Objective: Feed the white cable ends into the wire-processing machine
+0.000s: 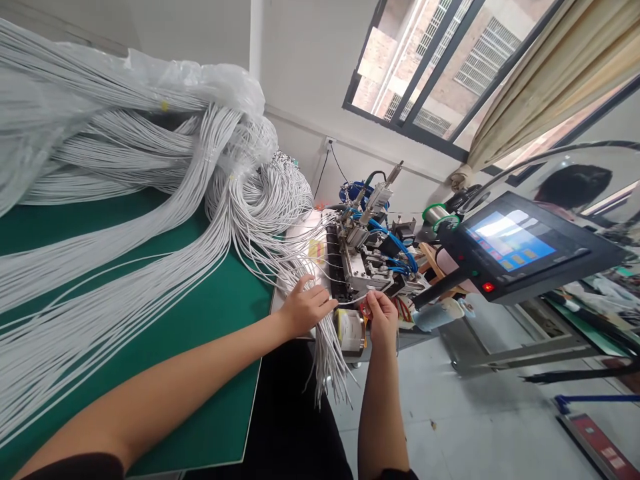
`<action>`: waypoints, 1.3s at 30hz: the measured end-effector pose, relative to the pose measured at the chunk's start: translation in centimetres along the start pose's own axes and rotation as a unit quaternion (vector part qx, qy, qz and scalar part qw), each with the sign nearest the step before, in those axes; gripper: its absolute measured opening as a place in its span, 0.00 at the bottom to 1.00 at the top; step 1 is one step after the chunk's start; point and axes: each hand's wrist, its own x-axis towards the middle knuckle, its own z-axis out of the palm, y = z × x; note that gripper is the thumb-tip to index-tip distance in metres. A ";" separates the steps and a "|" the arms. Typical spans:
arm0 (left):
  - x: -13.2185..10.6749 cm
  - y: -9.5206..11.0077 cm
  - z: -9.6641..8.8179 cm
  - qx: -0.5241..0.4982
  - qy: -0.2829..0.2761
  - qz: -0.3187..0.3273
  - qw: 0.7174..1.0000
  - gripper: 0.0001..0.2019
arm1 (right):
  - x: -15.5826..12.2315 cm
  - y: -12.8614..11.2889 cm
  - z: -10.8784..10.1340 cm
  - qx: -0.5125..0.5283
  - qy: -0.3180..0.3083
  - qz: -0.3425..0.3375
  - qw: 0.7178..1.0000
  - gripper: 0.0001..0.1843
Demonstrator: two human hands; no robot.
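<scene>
My left hand (306, 308) lies over a bundle of thin white cables (327, 347), its fingers curled and closed on a cable at the edge. One white cable (353, 302) stretches from its fingertips across to my right hand (382, 317). The right thumb and forefinger are pinched on that cable, close to the front of a small bench machine (360, 267) with metal clamps and blue air tubes. Loose cable ends hang below my left hand over the table edge. Part of each grip is hidden by the fingers.
Large bundles of white cable (150, 223), partly wrapped in clear plastic (230, 83), cover much of the green table (220, 373). Right of the machine stand a solder wire spool (440, 218) and a touch screen (513, 240). A round container (351, 331) sits below the machine.
</scene>
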 end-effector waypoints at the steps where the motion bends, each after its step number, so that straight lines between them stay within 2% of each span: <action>1: 0.0 0.0 0.0 0.007 0.000 -0.004 1.000 0.09 | 0.1 0.1 -0.4 -0.029 -0.007 -0.004 1.000 0.16; 5: 0.2 0.3 0.0 0.029 -0.013 -0.025 0.999 0.09 | 0.6 0.9 -1.6 -0.187 -0.050 -0.047 0.980 0.14; 8: 0.2 0.4 0.2 0.037 -0.036 -0.038 0.998 0.09 | 1.0 1.5 -1.9 -0.237 -0.088 -0.060 0.966 0.14; 13: 0.1 0.4 0.5 0.032 -0.062 -0.045 0.997 0.10 | 1.4 2.0 -1.3 -0.180 -0.119 -0.028 0.976 0.15; 19: -0.1 0.3 0.8 0.021 -0.089 -0.054 0.994 0.09 | 1.5 2.8 -1.1 -0.096 -0.119 0.017 0.988 0.16; 24: -0.3 0.3 1.0 0.030 -0.079 -0.053 0.995 0.10 | 1.5 3.5 -0.7 0.015 -0.078 0.124 0.989 0.16; 26: -0.3 0.3 0.9 0.036 -0.070 -0.049 0.996 0.10 | 1.4 3.6 -0.4 0.037 -0.072 0.145 0.986 0.16; 33: -0.5 0.2 0.5 0.022 -0.074 -0.058 0.995 0.08 | 1.0 3.4 -0.1 0.061 -0.062 0.165 0.982 0.18; 39: -0.3 0.2 0.1 0.021 -0.071 -0.056 0.996 0.07 | 0.0 3.5 -1.0 0.023 -0.048 0.141 0.989 0.20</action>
